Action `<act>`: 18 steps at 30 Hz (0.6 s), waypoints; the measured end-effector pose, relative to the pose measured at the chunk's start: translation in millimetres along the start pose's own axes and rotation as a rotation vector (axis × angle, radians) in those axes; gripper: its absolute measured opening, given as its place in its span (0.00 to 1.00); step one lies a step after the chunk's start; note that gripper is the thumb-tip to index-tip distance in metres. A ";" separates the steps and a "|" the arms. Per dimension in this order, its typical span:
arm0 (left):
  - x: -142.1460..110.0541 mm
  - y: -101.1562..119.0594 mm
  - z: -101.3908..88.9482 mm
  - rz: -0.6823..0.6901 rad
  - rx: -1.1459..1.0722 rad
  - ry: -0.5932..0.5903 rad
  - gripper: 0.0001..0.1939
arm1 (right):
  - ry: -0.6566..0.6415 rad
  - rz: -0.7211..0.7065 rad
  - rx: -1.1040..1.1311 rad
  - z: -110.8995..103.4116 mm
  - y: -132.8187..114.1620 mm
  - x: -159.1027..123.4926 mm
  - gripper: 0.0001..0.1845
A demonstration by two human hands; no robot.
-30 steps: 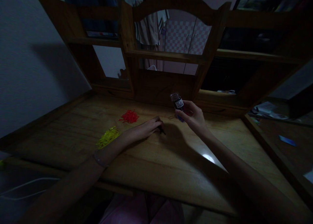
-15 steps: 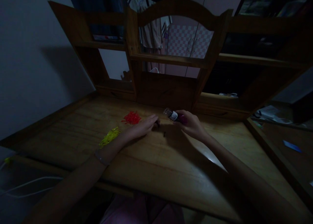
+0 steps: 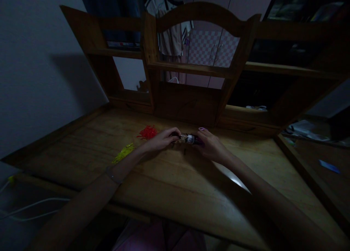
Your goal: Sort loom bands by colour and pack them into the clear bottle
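Note:
A small dark bottle (image 3: 189, 138) with a white label lies on its side just above the wooden desk (image 3: 175, 178), its mouth pointing left. My right hand (image 3: 209, 145) is closed round its base. My left hand (image 3: 163, 138) is pinched at the bottle's mouth; what its fingertips hold is too small and dark to name. A red heap of thin strips (image 3: 148, 132) lies just left of my left hand. A yellow heap (image 3: 123, 152) lies further left, beside my left forearm.
A wooden hutch with shelves (image 3: 191, 66) rises along the desk's back edge. A side surface at the right carries papers (image 3: 300, 128) and a blue item (image 3: 329, 166). White cables (image 3: 30, 207) hang below the desk's left front edge.
My right hand brought the bottle down from upright in the air, tipped it on its side and moved it left. My left hand lifted off the desk to meet the bottle's mouth.

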State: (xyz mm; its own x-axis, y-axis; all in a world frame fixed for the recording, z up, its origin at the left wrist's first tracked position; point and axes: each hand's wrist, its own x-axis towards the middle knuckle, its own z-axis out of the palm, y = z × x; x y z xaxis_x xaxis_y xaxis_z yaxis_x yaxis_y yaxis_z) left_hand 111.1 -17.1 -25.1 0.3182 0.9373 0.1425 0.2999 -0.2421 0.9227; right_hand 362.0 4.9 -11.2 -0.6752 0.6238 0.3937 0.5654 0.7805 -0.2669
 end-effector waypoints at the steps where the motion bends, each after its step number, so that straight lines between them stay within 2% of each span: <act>1: 0.7 0.0 1.3 -0.003 -0.010 0.002 0.07 | -0.004 0.001 0.000 0.4 -0.6 0.0 0.23; 6: 8.4 -1.7 3.6 0.077 -0.064 0.147 0.11 | -0.014 0.008 0.045 0.0 -4.2 -1.1 0.24; 10: 9.8 -2.5 2.7 0.080 -0.076 0.240 0.12 | -0.013 0.021 0.088 0.2 -6.8 -1.7 0.24; 14: 6.7 2.2 0.2 0.076 -0.007 0.230 0.10 | 0.018 0.057 0.080 2.0 -3.8 -1.3 0.24; 18: 5.7 7.1 -2.0 0.163 0.041 0.185 0.10 | 0.047 0.077 0.116 4.5 1.0 -1.0 0.24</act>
State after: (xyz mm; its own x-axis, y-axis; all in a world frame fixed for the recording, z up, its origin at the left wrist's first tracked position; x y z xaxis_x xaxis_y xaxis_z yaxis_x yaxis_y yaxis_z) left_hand 113.3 -13.0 -17.0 0.1965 0.9140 0.3550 0.2958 -0.4005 0.8673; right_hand 361.1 5.3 -15.8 -0.6075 0.6813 0.4084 0.5543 0.7318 -0.3965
